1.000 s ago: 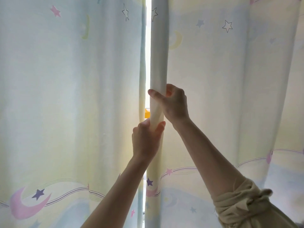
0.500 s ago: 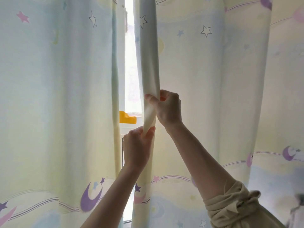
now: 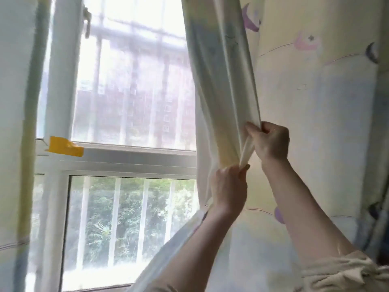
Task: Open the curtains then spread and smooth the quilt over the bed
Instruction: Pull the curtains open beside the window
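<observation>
Two pale curtains printed with moons and stars hang at a window. The right curtain (image 3: 315,102) is drawn aside to the right, its inner edge bunched into folds. My right hand (image 3: 271,142) grips that edge higher up, and my left hand (image 3: 228,188) grips the same edge just below it. The left curtain (image 3: 16,123) still hangs along the left side. No quilt or bed is in view.
The white window frame (image 3: 126,163) shows between the curtains, with bars, trees and a red building outside. A yellow clip-like piece (image 3: 63,146) sits on the frame's middle rail at the left. My rolled beige sleeve (image 3: 345,272) is at the bottom right.
Both hands have pulled the right curtain's edge far to the right. The narrow gap has widened into a broad opening that shows the window.
</observation>
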